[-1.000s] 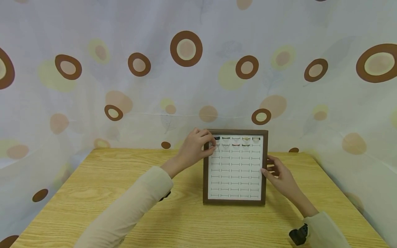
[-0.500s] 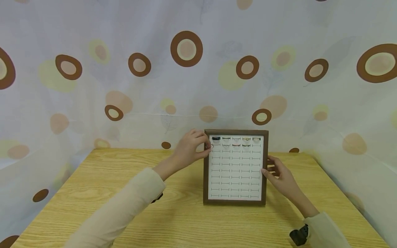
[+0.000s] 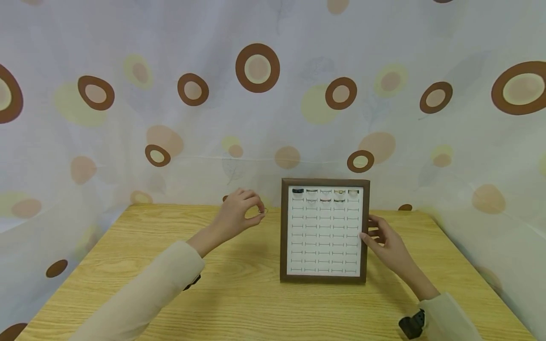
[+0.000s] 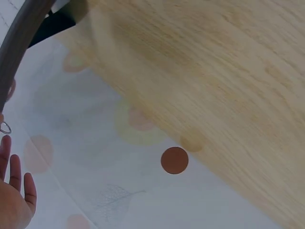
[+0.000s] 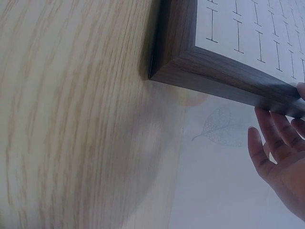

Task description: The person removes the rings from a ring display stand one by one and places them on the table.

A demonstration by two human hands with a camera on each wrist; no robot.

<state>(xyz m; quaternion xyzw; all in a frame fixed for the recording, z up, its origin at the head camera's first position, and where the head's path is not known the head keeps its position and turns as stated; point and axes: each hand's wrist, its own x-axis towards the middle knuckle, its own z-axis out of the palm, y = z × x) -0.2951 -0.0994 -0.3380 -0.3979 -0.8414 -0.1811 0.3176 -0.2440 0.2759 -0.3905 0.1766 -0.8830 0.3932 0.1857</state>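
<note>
A brown-framed ring display board [image 3: 326,237] stands upright on the table, its white panel marked with rows of short slots. Several rings fill the top row, among them a wide black ring [image 3: 297,191]; three more sit in the second row, one of them reddish [image 3: 325,200]. Left of the board, my left hand [image 3: 236,213] pinches a thin ring [image 3: 265,211] between thumb and fingertips, clear of the frame. That ring [image 4: 5,127] shows at the edge of the left wrist view. My right hand [image 3: 386,244] grips the board's right side, thumb in front and fingers partly hidden behind.
The wooden table [image 3: 239,303] spreads around the board on all sides. Behind it and at both sides hangs a pale curtain [image 3: 273,123] with brown and yellow circles. Dark wrist devices show at both sleeves, such as the right wrist device [image 3: 412,324].
My left hand has drawn the thin ring away from the left end of the board's second row, leftward and slightly down. The right hand and the board have stayed in place.
</note>
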